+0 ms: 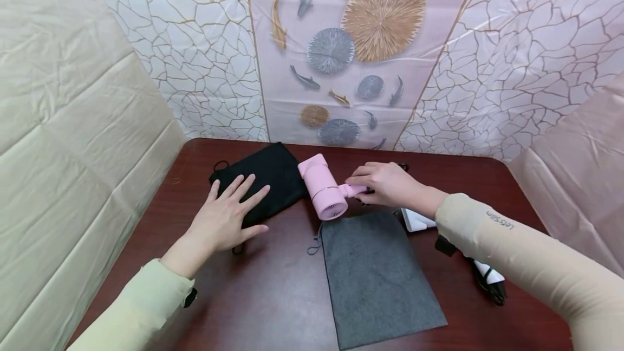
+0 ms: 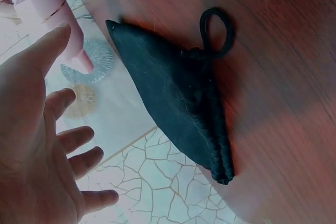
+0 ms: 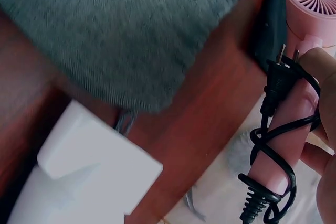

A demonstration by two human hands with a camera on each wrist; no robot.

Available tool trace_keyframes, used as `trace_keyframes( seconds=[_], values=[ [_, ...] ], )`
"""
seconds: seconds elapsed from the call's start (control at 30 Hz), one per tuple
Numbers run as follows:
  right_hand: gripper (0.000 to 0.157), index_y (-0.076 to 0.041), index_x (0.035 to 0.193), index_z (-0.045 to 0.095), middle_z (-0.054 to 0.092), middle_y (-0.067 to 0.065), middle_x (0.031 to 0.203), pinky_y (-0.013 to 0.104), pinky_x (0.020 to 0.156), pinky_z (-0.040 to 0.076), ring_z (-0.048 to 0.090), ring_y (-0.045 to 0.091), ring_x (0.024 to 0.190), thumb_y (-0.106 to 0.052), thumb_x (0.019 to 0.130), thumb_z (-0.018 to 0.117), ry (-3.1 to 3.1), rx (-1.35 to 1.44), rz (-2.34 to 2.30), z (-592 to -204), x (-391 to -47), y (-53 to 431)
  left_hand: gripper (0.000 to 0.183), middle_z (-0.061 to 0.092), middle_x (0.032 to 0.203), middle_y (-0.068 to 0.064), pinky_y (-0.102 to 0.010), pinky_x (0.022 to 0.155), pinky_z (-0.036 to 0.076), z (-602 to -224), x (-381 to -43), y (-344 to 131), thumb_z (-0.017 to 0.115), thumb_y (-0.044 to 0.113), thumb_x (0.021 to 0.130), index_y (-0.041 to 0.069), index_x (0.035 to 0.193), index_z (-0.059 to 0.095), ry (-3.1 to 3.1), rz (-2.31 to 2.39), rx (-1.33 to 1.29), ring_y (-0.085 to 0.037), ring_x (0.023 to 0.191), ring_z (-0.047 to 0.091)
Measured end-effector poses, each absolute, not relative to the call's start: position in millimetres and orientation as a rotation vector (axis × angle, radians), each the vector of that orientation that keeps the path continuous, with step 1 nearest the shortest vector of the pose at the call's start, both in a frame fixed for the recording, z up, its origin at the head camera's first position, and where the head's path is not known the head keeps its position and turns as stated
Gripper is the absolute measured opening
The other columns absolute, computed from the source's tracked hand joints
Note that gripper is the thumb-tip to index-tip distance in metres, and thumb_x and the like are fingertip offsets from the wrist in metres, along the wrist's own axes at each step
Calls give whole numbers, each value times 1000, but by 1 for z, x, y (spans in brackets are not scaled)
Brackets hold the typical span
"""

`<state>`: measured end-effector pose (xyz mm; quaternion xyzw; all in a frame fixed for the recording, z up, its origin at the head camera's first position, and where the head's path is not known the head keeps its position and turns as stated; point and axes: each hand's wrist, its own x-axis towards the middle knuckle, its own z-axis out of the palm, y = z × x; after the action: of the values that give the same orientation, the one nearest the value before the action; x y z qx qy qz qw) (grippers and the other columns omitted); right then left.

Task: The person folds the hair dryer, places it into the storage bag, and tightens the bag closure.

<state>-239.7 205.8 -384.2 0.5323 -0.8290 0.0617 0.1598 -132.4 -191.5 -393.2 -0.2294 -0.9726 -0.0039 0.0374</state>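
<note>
While gripping the pink hair dryer by its handle with the curled fingers and thumb of the right hand, shows dark lettering along the right sleeve, reading roughly "LetsSlim". Keeps the dryer near the centre of the head view, above the dark red table. Runs with its barrel's long axis from upper left to lower right, nozzle end pointing up the frame, round grille facing the bottom, handle going off to the right. Slants, in the right wrist view, from the grille at upper right to the handle's foot lower down, wound with a black cord ending in a two-pin plug. Overlaps the black bag left of centre; touching or apart, impossible to tell. Spreads the left hand wide over that bag, fingers apart, with hold of nothing. Meets the top of the grey bag just below, laid flat toward the lower edge. Leaves a white object partly hidden by the right forearm, with a dark cord bundle farther right.
</note>
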Motion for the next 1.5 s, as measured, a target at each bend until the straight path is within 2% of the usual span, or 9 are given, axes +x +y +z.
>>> trace_keyframes(
  seconds=[0.67, 1.07, 1.3, 1.5],
  values=[
    [34, -12, 118, 81, 76, 3, 112, 40, 79, 63, 71, 23, 101, -13, 86, 89, -2413, 1597, 276, -425, -225, 189, 84, 36, 171, -17, -72, 124, 23, -400, -134, -182, 70, 64, 96, 25, 166, 43, -2978, 16, -798, -40, 158, 33],
    [34, -9, 127, 78, 75, 7, 120, 45, 95, 60, 70, 26, 112, -16, 94, 83, -2538, 1639, 365, -437, -226, 188, 84, 38, 170, -17, -70, 124, 25, -405, -133, -175, 72, 62, 95, 24, 165, 45, -2961, -4, -895, -39, 157, 35],
    [49, -9, 140, 71, 71, 7, 137, 47, 98, 59, 65, 27, 127, -27, 96, 83, -2644, 1576, 354, -435, -225, 195, 84, 35, 172, -16, -68, 126, 23, -397, -138, -166, 72, 60, 96, 23, 166, 42, -2987, 27, -996, -39, 158, 33],
    [59, -11, 145, 67, 69, 6, 141, 47, 102, 57, 64, 27, 128, -31, 93, 85, -2632, 1543, 310, -417, -211, 203, 85, 35, 172, -15, -66, 127, 24, -392, -151, -157, 74, 59, 95, 22, 166, 43, -2954, 30, -1117, -37, 159, 32]
  ],
)
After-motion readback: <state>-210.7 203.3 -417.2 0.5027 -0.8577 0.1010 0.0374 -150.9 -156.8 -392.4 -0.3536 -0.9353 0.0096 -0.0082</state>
